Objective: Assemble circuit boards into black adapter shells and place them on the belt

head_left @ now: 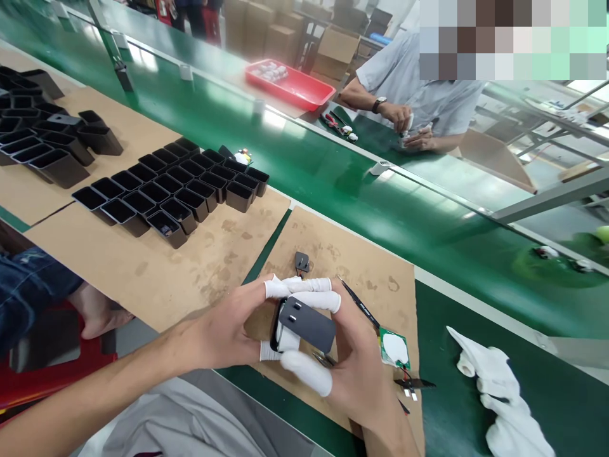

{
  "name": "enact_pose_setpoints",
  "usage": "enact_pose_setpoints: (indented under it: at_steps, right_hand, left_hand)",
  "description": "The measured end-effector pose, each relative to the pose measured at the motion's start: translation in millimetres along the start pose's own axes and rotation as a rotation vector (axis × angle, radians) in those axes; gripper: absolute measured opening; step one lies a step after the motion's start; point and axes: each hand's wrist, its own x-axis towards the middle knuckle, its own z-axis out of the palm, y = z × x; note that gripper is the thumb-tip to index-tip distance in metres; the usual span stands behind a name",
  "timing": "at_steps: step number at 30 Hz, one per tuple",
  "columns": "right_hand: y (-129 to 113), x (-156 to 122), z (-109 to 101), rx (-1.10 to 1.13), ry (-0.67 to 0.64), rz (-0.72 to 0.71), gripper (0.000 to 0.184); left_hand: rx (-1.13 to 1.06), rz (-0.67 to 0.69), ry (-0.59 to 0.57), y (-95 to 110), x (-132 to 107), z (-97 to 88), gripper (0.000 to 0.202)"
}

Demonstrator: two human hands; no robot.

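Note:
Both my hands hold a small dark grey charger housing (307, 325) with two metal prongs on top, above a cardboard sheet (361, 266). My left hand (228, 330) wraps it from the left, white finger cots on thumb and fingers. My right hand (352, 355) clasps it from the right, also in finger cots. A small black part (301, 261) lies on the cardboard just beyond my fingers. Black tweezers (359, 301) and a small green circuit board with a white disc (394, 348) lie right of my right hand.
Rows of black open housings (176, 184) stand on cardboard at left, more (42, 136) at far left. A green conveyor belt (333, 171) runs across. Behind it a person's hands (404, 124) work near a red tray (290, 84). A white cloth (504, 387) lies at right.

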Motion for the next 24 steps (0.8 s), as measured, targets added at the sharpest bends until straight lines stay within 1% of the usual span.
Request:
enact_pose_setpoints:
  at_steps: [3,5,7,9,10,12,14,17,19,20,22,24]
  right_hand:
    - [5,-2,-2,0.049,0.044,0.004,0.035]
    - [5,-2,-3,0.05,0.088,-0.01,0.024]
    - [0,-3,-3,0.046,0.11,-0.018,0.019]
    - [-8,-9,-1,0.011,0.144,0.007,0.018]
    - [-12,-14,1,-0.013,0.167,0.034,0.02]
    - [-18,-28,7,-0.036,0.199,0.089,0.031]
    - [-20,-46,15,0.003,0.173,0.102,0.042]
    - [-14,-72,32,0.156,0.101,0.041,0.066]
    - [-12,-83,45,0.237,0.069,-0.001,0.082]
    - [-12,-86,51,0.25,0.053,-0.011,0.088]
    - [-18,-88,62,0.234,0.025,-0.019,0.089]
    - [-28,-89,70,0.199,0.013,-0.036,0.084]
  left_hand:
    - [0.017,-0.053,0.002,11,-2,0.4,0.066]
    - [0.011,-0.057,0.007,19,-7,1.6,0.065]
    - [-0.006,-0.035,0.017,27,-14,3.8,0.063]
    - [-0.037,-0.023,0.043,36,-23,6.8,0.059]
    - [-0.057,-0.022,0.059,40,-28,8.4,0.057]
    - [-0.09,-0.029,0.098,47,-40,11.6,0.056]
    - [-0.1,-0.041,0.151,53,-52,13.8,0.055]
    - [-0.072,-0.058,0.196,61,-71,15.1,0.052]
    - [-0.036,-0.063,0.185,66,-84,15.3,0.053]
    - [-0.014,-0.065,0.172,68,-90,15.4,0.052]
    - [0.029,-0.068,0.132,72,-104,15.2,0.048]
    - [0.062,-0.077,0.086,77,-117,14.2,0.051]
